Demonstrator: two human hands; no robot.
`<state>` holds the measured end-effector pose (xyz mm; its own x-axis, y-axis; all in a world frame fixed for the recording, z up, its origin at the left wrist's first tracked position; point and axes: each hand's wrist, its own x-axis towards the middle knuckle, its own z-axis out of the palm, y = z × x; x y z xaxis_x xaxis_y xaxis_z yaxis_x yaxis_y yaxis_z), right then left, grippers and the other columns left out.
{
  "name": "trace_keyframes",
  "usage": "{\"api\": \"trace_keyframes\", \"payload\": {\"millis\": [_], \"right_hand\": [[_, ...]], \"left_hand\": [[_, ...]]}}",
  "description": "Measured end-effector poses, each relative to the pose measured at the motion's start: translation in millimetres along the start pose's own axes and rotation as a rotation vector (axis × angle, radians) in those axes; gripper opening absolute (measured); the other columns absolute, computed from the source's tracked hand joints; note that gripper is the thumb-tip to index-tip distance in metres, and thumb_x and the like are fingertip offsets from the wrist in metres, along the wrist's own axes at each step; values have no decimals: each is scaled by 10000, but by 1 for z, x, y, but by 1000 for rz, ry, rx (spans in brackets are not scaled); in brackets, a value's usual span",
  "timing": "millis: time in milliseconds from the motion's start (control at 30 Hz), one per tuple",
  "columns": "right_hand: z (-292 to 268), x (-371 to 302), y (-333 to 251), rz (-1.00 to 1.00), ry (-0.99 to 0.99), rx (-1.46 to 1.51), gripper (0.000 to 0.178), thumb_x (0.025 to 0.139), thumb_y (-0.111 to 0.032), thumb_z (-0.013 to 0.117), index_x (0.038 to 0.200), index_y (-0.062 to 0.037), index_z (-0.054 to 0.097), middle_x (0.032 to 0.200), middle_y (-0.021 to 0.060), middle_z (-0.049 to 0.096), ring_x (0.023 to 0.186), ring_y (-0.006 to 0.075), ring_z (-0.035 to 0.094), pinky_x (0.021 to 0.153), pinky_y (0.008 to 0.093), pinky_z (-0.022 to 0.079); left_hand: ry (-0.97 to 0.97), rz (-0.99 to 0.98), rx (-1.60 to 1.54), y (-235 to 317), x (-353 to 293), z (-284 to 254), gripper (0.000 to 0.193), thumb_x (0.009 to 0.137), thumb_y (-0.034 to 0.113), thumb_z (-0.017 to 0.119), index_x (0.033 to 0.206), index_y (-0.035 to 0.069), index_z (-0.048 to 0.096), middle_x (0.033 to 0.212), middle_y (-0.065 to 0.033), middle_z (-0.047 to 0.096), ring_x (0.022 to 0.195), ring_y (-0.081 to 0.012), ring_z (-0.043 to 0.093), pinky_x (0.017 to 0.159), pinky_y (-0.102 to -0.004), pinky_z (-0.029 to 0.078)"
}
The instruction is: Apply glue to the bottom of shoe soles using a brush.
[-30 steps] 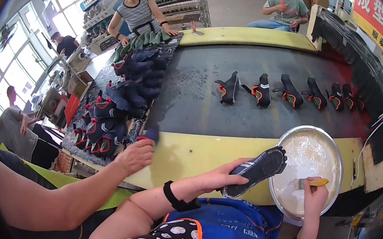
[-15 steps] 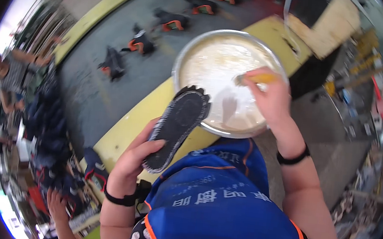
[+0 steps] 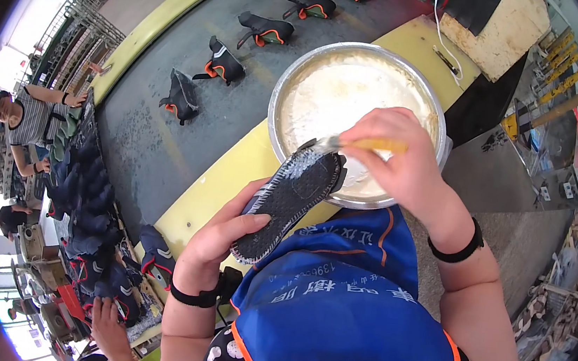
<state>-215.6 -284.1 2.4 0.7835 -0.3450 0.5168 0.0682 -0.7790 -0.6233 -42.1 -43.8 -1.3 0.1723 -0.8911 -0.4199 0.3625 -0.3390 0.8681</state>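
Note:
My left hand [image 3: 223, 233] is closed around a black shoe upper [image 3: 290, 198], its stitched sole side facing up and tilted toward the basin. In my right hand [image 3: 400, 157] is a brush [image 3: 377, 145] with a yellow handle. The bristles touch the toe end of the sole, where a whitish wet smear shows. Right behind the shoe upper stands a round metal basin [image 3: 276, 119] with creamy white liquid in it. My right hand is over the basin's near right side.
Several dark shoe uppers with orange edging [image 3: 266, 30] lie in a row on the grey conveyor belt [image 3: 132, 129]. Left of me, another person's hand [image 3: 108, 327] rests by a pile of shoe uppers [image 3: 83, 194]. A person in a striped shirt [image 3: 33, 122] stands beyond. Tools hang at the right.
The brush has moved from over the basin's liquid leftward and down onto the sole. A whitish smear is now on the toe end. My left hand still holds the shoe upper.

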Motion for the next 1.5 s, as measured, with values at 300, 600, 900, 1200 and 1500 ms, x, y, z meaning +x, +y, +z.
{"api": "trace_keyframes", "payload": {"millis": [300,600,900,1200,1500], "right_hand": [[17,3,-24,-205,53,272,105,810,-30,746,891,-56,686,888,95,663,781,257,649,696,303,498],[33,-7,-23,76,273,226,93,857,-47,725,881,-26,637,786,80,659,676,180,689,582,268,511],[48,-7,-33,252,354,329,184,897,-72,689,786,-37,547,595,58,564,503,112,575,500,264,438],[76,-28,-60,219,321,360,165,888,-60,695,806,-40,553,610,69,546,508,135,519,502,275,411],[27,1,-11,191,297,98,186,864,-79,692,781,-48,529,641,76,598,559,197,624,534,300,464]], "left_hand": [[32,-98,-262,2,-13,5,694,848,185,599,1469,-31,378,1370,-145,547,1259,-201,522,1068,-297,388],[67,78,-53,-18,-18,1,706,832,194,611,1461,-29,383,1359,-161,540,1262,-230,515,1094,-344,363],[168,189,71,-36,-17,6,790,830,242,641,1504,-8,315,1395,-168,511,1277,-259,517,1073,-363,393],[338,280,17,-40,-8,14,708,878,168,604,1505,32,306,1368,-135,499,1250,-222,490,1074,-351,373],[221,516,473,-36,2,20,757,823,125,643,1495,-4,320,1386,-177,498,1273,-254,499,1093,-369,361]]}}
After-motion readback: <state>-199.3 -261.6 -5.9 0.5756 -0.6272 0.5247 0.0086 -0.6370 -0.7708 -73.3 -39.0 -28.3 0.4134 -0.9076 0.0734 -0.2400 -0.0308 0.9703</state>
